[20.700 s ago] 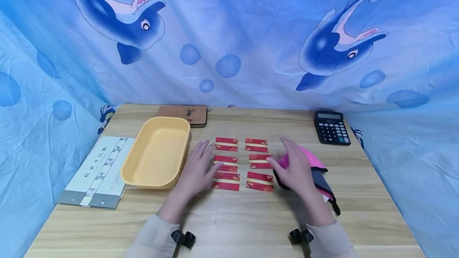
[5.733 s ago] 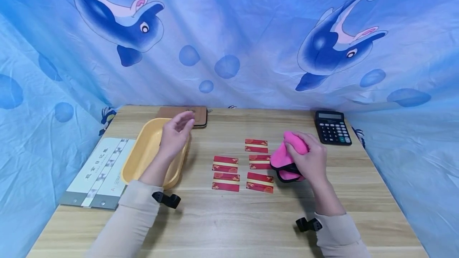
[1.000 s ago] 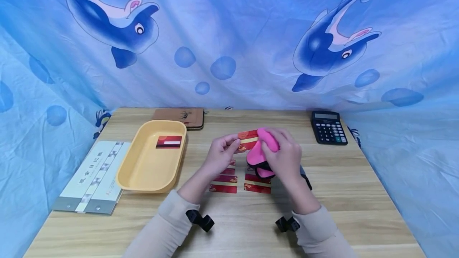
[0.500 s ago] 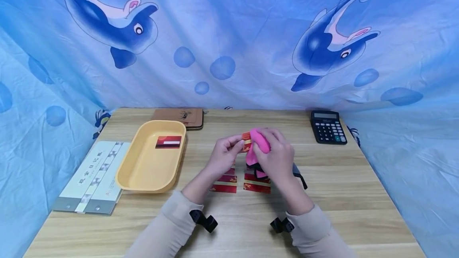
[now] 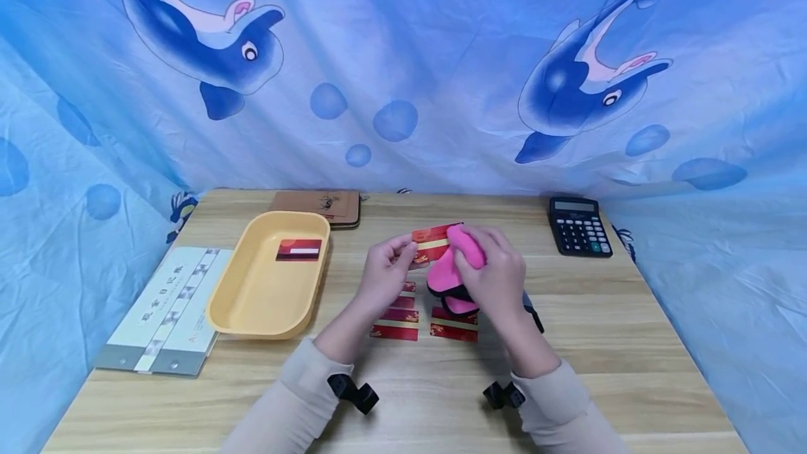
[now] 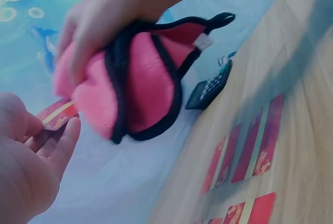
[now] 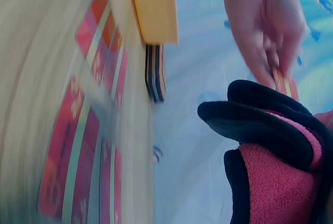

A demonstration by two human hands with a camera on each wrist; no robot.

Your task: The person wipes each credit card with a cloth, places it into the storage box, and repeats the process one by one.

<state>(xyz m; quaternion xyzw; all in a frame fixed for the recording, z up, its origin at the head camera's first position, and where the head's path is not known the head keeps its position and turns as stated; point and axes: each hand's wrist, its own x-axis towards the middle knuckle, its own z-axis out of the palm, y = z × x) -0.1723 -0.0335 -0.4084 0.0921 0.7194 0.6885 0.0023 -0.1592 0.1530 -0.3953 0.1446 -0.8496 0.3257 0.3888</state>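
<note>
In the head view my left hand (image 5: 382, 272) pinches one end of a red card (image 5: 426, 246) with a gold band, raised over the table. My right hand (image 5: 498, 273) grips a folded pink cloth (image 5: 444, 275) with black edging, which covers the card's right end. The left wrist view shows the cloth (image 6: 151, 86) bunched in the right hand, with a small loop at one corner. Below my hands several similar red cards (image 5: 394, 333) lie in two columns, partly hidden by hands and cloth. Another card (image 5: 298, 250) lies in the yellow basin (image 5: 217, 310), showing a dark stripe and a white strip.
Left of the basin lies a pale ledger book (image 5: 160, 310). Behind the basin is a brown wallet-like case (image 5: 345, 210). A black calculator (image 5: 580, 227) sits at the back right. A blue dolphin-print curtain (image 5: 403, 54) surrounds the table.
Over the last second the cloth slid left along the held card, then back right. Since 5.7 seconds ago, the back right card has been picked up and one card has appeared in the basin.
</note>
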